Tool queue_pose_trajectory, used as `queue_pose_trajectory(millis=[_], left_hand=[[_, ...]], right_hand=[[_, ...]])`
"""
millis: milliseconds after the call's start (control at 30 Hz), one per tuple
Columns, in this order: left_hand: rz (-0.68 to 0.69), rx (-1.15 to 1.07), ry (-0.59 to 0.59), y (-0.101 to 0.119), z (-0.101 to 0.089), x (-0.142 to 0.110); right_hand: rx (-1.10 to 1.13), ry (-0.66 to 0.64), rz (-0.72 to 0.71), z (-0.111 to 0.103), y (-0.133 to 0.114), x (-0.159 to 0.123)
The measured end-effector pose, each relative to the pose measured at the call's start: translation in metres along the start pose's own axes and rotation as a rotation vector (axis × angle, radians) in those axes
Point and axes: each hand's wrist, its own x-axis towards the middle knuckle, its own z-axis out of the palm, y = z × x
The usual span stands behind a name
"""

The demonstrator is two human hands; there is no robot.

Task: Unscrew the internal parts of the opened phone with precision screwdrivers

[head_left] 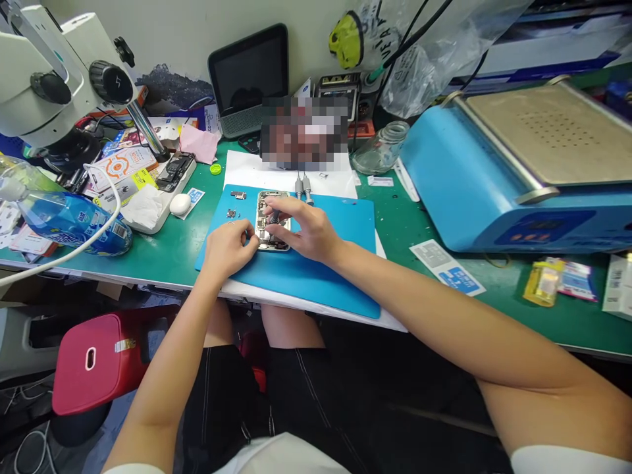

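Phone [262,224]: left hand [227,249] curled at eight o'clock, grip unclear. Right hand [313,232] pinches dark tool [275,216]; keep it steady, press lightly.

white top with short sleeves, black shorts with pale stitching

Mat [340,276] on table [153,255], paper [247,172] under it. Phone [264,245] on mat, small bits [238,195] left of phone. Screen [251,69] behind mat, near wall [172,33]. Jar [378,155] right of screen. Big machine [444,191] right of mat, card [447,266] in front. Bottle [74,220] left of mat, microscope [81,72] behind bottle.
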Motion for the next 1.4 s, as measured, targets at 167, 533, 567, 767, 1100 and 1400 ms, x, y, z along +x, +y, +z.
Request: queue_pose_trajectory(millis=[167, 533, 567, 767, 1100, 1400], left_hand=[[0.012, 0.018, -0.001, 0.0, 0.0, -0.001], [0.083, 0.071, 0.016, 0.0, 0.001, -0.014], [0.087, 0.072, 0.015, 0.0, 0.001, -0.014], [0.111, 0.052, -0.014, 0.0, 0.0, -0.015], [0.137, 0.027, -0.059, 0.0, -0.003, -0.018], [0.123, 0.03, -0.028, 0.003, 0.0, -0.023]], right_hand=[[0.019, -0.007, 0.032, -0.001, -0.003, 0.001], [-0.024, 0.005, 0.033, -0.001, -0.002, 0.001], [-0.015, 0.007, 0.036, -0.001, -0.002, 0.002], [0.004, 0.033, -0.003, -0.002, 0.0, 0.001], [0.004, 0.015, 0.017, -0.008, -0.003, 0.003], [0.053, -0.009, 0.025, -0.007, -0.007, 0.005]])
